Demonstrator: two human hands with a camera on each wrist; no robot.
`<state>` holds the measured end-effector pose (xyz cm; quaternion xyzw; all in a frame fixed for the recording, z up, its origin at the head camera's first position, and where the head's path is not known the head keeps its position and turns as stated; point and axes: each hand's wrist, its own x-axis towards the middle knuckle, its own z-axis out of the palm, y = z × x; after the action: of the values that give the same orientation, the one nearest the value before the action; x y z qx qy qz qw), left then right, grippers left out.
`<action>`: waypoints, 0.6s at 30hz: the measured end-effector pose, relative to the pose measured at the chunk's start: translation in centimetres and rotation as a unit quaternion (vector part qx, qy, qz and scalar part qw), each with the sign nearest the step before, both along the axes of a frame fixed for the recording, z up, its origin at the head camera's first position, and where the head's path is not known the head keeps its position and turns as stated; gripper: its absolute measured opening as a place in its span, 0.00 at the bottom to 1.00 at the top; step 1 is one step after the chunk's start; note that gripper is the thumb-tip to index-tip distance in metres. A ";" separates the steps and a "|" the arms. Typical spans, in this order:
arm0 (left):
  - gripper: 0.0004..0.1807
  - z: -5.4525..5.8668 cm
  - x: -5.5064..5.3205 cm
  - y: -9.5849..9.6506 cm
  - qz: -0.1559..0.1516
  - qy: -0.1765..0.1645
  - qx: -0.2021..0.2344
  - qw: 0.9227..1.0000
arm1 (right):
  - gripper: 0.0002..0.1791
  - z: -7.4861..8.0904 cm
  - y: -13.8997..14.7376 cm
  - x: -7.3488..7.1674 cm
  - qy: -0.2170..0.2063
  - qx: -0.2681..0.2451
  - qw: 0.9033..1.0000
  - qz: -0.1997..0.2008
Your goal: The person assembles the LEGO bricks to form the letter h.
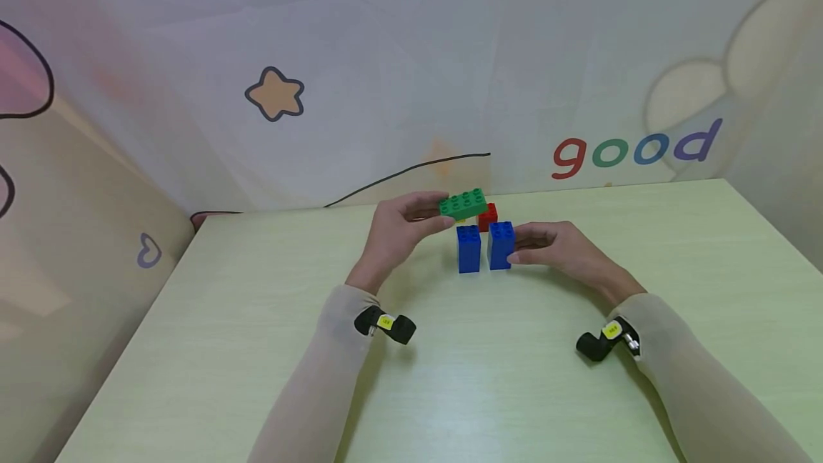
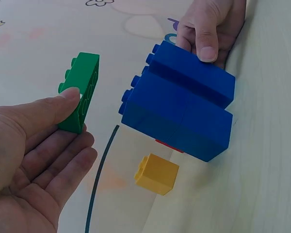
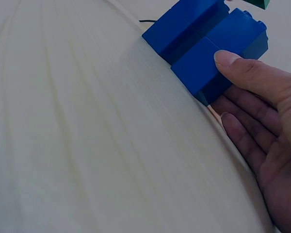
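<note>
A green building brick [image 1: 463, 204], studded on top, is pinched between the thumb and fingers of my left hand [image 1: 405, 227], held in the air above the other bricks. Two tall blue brick stacks stand side by side on the table, a narrow gap between them. My right hand [image 1: 566, 252] grips the right blue stack [image 1: 500, 247], thumb on its near side; the left blue stack [image 1: 469, 252] is untouched. Behind them is a red brick [image 1: 490, 216], partly hidden. A yellow brick [image 2: 157, 174] shows well in the left wrist view, mostly hidden in the head view.
The pale table [image 1: 257, 349] stretches around the bricks on all sides. At its far edge hangs a printed cloth backdrop [image 1: 398, 77] with a star and the word "good". Each sleeve cuff carries a small black wrist camera [image 1: 386, 324].
</note>
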<state>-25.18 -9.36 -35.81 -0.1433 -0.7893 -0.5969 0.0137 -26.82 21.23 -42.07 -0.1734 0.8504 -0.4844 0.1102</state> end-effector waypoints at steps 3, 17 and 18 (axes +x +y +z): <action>0.21 0.0 0.2 0.2 -0.005 0.000 -0.009 1.000 | 0.32 0.0 0.0 0.0 -0.002 -0.003 1.000 0.001; 0.21 -0.2 0.4 1.1 -0.017 0.001 -0.038 0.999 | 0.31 0.1 0.1 -0.1 -0.002 -0.009 1.000 0.007; 0.21 -0.3 0.4 1.1 -0.016 0.000 -0.040 0.999 | 0.31 0.1 0.1 -0.1 -0.003 -0.010 1.000 0.008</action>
<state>-24.79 -8.23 -36.07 -0.1568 -0.8100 -0.5651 -0.0014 -26.93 21.35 -41.96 -0.1793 0.8436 -0.4929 0.1150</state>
